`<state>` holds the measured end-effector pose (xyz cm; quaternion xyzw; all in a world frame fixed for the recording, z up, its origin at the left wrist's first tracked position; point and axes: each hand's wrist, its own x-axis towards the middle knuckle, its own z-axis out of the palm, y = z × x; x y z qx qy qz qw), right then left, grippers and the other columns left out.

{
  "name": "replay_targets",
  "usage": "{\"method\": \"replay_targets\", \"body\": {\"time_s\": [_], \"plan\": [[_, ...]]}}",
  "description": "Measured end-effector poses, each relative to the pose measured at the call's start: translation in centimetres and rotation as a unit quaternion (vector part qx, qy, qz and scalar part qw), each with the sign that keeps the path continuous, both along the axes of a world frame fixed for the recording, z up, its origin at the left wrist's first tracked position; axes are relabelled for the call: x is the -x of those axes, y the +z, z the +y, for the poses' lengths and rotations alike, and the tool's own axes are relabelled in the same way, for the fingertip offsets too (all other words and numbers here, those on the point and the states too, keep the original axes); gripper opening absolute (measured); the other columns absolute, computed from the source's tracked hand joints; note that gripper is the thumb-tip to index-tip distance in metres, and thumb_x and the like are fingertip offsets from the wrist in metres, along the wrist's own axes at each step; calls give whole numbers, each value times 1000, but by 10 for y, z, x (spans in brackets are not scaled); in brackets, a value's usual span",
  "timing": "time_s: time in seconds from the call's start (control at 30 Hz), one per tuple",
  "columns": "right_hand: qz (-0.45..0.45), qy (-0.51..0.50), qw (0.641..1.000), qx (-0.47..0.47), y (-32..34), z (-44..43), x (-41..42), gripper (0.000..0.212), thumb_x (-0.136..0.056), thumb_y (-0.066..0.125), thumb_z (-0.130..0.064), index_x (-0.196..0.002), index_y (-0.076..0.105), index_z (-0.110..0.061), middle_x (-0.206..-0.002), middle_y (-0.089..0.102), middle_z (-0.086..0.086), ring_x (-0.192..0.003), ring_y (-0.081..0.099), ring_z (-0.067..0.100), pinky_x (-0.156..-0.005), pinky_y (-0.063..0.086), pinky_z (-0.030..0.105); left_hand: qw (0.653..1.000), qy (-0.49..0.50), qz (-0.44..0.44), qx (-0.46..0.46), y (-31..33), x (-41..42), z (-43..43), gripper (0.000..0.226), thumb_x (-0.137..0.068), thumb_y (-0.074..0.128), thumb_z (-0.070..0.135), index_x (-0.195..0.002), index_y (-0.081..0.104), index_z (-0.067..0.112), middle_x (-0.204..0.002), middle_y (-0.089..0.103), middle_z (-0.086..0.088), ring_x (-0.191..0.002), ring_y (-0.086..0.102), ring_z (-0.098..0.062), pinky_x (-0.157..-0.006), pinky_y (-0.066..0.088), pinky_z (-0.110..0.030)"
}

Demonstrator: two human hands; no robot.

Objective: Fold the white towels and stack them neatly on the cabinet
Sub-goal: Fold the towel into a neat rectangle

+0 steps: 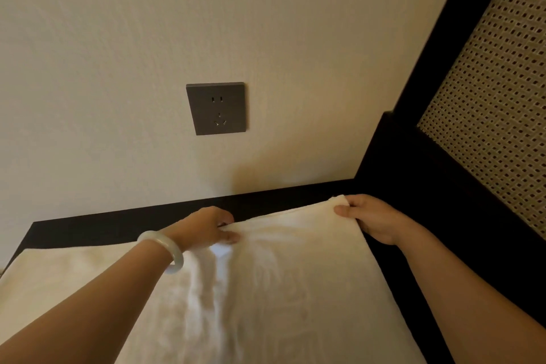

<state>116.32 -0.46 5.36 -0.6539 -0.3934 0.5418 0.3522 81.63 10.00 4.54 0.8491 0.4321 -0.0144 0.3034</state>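
The near part of the white towel (295, 289) is running off the bottom of the view, and both forearms are being cut off there too. The flat pale cloth at the far left is lying lower than the lifted part; whether it is the same towel or another under it is hard to tell. The cloth is hiding most of the cabinet (118, 224) top.

The left hand (204, 227), with a pale bangle (165, 248) at the wrist, is pinching the towel's far edge about midway along, thumb on the near side and fingers curled over the fold. The right hand (372, 219) is gripping the far right corner — thumb lying on top, the fingers hidden beneath. Between them the edge is sitting slightly raised, with creases running down from the left grip.

Behind the towel a dark strip of cabinet is showing up to the wall (118, 68), where a grey socket (217, 108) is sitting above. To the right another bare strip is running along a dark frame (413, 156) holding a woven cane panel (496, 97) — the right hand is hovering close to it.
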Motion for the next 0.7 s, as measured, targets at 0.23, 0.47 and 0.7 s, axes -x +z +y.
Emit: {"method": "replay_targets", "body": {"time_s": [0.23, 0.47, 0.7], "plan": [[-228, -67, 970, 44, -15, 0, 15, 18, -101, 52, -19, -105, 67, -9, -99, 68, 9, -90, 65, 25, -75, 50, 32, 995, -25, 94, 4, 3, 4, 9, 29, -88, 68, 45, -70, 52, 30, -67, 51, 12, -59, 47, -3, -54, 34, -18], [-352, -114, 929, 28, -20, -7, 32, 23, -92, 62, -24, -105, 70, -7, -114, 65, 13, -100, 61, 28, -87, 53, 38, 997, 6, 54, -46, -9, 17, 5, 29, -90, 65, 44, -73, 54, 24, -74, 51, 6, -65, 47, -10, -59, 36, -22], [-352, -51, 926, 130, 5, 6, 42, 64, -79, 80, -15, -132, 48, -1, -130, 56, 16, -119, 56, 32, -98, 50, 41, 992, -59, 104, -48, -8, 18, 7, 24, -85, 69, 49, -93, 60, 28, -102, 37, 10, -88, 53, -16, -74, 40, -24]]}}
